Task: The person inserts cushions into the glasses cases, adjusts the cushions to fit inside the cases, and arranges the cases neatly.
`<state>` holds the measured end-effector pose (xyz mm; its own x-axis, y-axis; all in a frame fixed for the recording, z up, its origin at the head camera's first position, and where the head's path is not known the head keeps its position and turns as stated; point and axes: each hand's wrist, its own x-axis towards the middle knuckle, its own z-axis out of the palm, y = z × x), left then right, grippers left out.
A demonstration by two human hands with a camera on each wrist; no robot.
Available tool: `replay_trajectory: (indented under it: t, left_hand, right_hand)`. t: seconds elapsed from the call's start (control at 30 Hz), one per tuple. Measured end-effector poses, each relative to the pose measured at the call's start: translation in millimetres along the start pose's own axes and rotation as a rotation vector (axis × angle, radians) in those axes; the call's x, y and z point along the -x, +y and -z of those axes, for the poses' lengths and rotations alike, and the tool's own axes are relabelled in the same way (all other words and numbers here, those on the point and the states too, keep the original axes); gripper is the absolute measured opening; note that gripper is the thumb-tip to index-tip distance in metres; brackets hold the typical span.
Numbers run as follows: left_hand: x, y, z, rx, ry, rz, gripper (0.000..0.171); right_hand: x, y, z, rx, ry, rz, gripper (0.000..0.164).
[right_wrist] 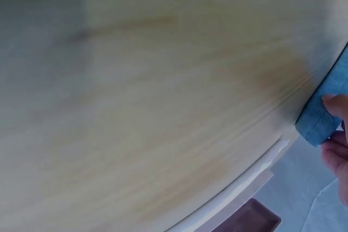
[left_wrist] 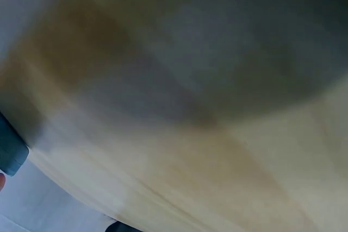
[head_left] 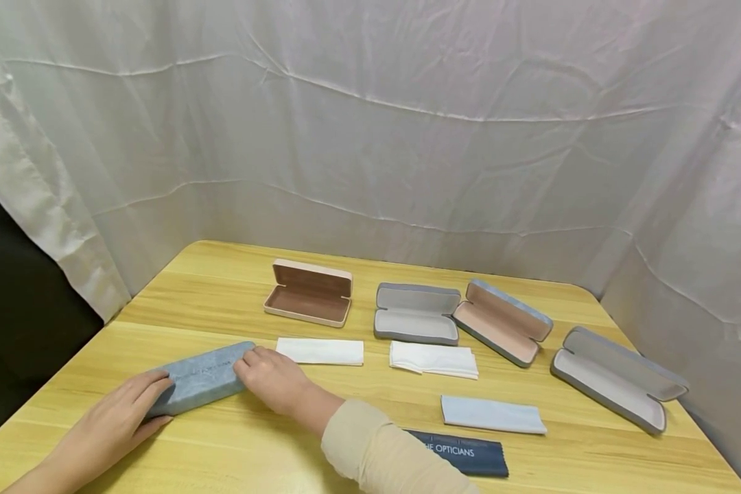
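A closed blue glasses case [head_left: 206,379] with faint lettering on its lid lies slantwise at the left of the table. My left hand [head_left: 114,415] grips its left end, thumb along the near side and fingers over the top. At the opposite end, my right hand [head_left: 278,379] holds the case between thumb and fingers. The right wrist view shows that thumb on the stitched end of the case [right_wrist: 322,113]. Only a corner of the case [left_wrist: 11,149] enters the left wrist view, beside a sliver of fingertip.
Open glasses cases stand behind: pink [head_left: 307,307], grey [head_left: 416,322], blue with pink lining [head_left: 497,329], another grey [head_left: 614,392]. Before them lie white cloths [head_left: 320,351] [head_left: 433,359], a light blue cloth [head_left: 492,416] and a navy cloth [head_left: 475,463], partly behind my right sleeve.
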<state>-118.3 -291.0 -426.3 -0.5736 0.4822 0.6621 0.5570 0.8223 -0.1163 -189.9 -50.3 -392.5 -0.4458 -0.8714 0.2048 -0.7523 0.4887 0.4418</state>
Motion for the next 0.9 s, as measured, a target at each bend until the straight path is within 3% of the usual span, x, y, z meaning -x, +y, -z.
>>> replay_trajectory:
  t: [0.13,0.37,0.5,0.67,0.9]
  left_hand:
    - [-0.5,-3.3,-0.1,0.005,0.004,-0.001,0.069]
    - [-1.7,-11.1,2.5,0.01,-0.06,0.032,0.07]
    - [-4.5,-13.9,3.2,0.002,-0.054,0.004,0.064]
    - [-20.1,-12.3,3.8,0.023,0.021,-0.048,0.061]
    - [-60.7,2.6,2.5,0.071,0.081,-0.062,0.058]
  right_hand:
    - [-1.4,1.1,0.8,-0.021,0.0,0.003,0.02]
    - [-4.1,1.3,2.4,-0.066,-0.049,-0.014,0.022]
    - [-3.9,6.5,4.1,-0.095,-0.057,-0.004,0.022]
    - [1.8,23.7,4.2,-0.173,0.063,-0.023,0.019]
    - [20.2,51.9,7.2,-0.376,0.23,-0.159,0.033]
